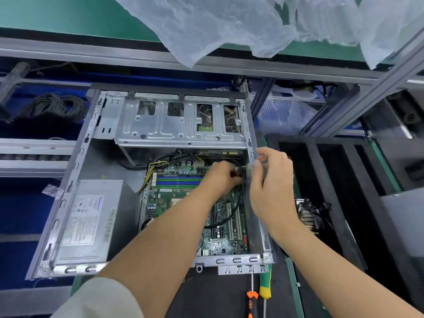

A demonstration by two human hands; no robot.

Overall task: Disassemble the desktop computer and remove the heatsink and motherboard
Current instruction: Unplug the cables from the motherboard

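Head view looks down into an open desktop case (75,171) lying flat on the tabletop (229,292), with the green motherboard (183,203) still seated in its floor beside the grey power supply (85,221). A finned heatsink (308,216) already lies outside the case, to its right. The left hand (223,177) reaches to the board's far right corner, fingers curled around a black cable (238,196) or its plug; which one I cannot tell. The right hand (271,180) grips a green-handled screwdriver (263,159), whose tip points toward the same corner. From here the tip could slip off and gouge the board, or a hard tug could tear the connector, since both hands crowd one tight spot against the case wall. Two more screwdrivers (265,285) lie near the front edge
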